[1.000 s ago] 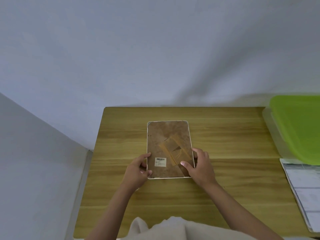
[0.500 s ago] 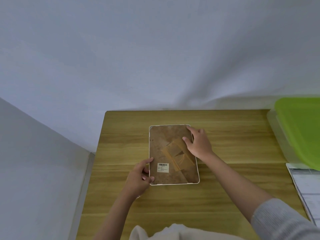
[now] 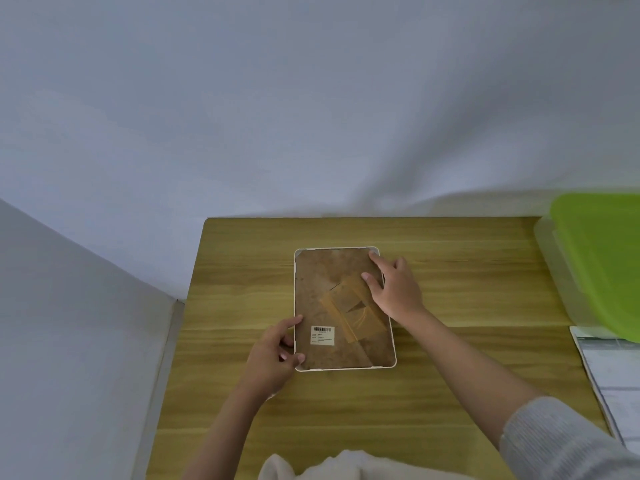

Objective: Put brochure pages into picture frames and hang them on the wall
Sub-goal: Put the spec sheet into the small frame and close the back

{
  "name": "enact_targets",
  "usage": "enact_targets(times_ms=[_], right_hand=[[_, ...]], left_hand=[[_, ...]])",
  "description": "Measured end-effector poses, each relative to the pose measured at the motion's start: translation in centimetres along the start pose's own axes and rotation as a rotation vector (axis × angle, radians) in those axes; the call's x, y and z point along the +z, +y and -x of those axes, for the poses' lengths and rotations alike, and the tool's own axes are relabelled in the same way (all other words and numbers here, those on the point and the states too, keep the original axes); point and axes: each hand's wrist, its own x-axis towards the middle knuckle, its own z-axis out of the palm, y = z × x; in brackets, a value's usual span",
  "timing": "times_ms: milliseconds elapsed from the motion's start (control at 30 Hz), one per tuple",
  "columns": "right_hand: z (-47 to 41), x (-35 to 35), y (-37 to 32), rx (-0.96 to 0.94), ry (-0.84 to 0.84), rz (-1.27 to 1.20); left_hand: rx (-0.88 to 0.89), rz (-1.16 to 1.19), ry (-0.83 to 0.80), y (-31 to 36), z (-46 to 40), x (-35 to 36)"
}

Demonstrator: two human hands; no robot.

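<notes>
A white-rimmed picture frame [image 3: 322, 289] lies face down in the middle of the wooden table [image 3: 450, 375]. Its brown backing board carries a folded stand and a barcode label [image 3: 322, 335]. My left hand [image 3: 273, 355] grips the frame's near left edge, thumb on the backing. My right hand [image 3: 394, 289] rests at the far right part of the frame, index fingertip at the top right corner, fingers spread on the backing. No brochure page shows inside the frame from this side.
A clear plastic box with a green lid [image 3: 602, 265] stands at the table's right edge. Printed brochure sheets [image 3: 613, 375] lie in front of it. A blue-white wall [image 3: 311, 98] rises right behind the table.
My right hand has moved from the frame's near right corner up along the right edge to its far right corner. My left hand stays at the near left edge.
</notes>
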Motion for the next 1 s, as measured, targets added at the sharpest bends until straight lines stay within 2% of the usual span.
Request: enact_targets(times_ms=[100, 300, 467, 567, 700, 1000], right_hand=[[0.6, 0.4, -0.1, 0.03, -0.009, -0.035], [5.0, -0.4, 0.1, 0.103, -0.099, -0.335], [10.6, 0.2, -0.3, 0.219, -0.074, -0.255], [12.4, 0.9, -0.6, 0.282, -0.025, -0.382], [12.8, 0.7, -0.8, 0.268, 0.029, -0.565], [12.8, -2.4, -2.6, 0.122, -0.043, -0.769]], left_hand=[[0.012, -0.002, 0.013, 0.0, 0.1, 0.0], [0.024, -0.009, 0.033, -0.2, 0.2, 0.1], [0.015, -0.071, 0.06, 0.0, 0.5, 0.2], [-0.019, 0.083, 0.019, 0.3, 0.5, -0.1], [-0.025, 0.283, -0.081, 1.1, 1.0, -1.6], [0.022, 0.489, -0.11, 3.6, 3.2, -4.6]])
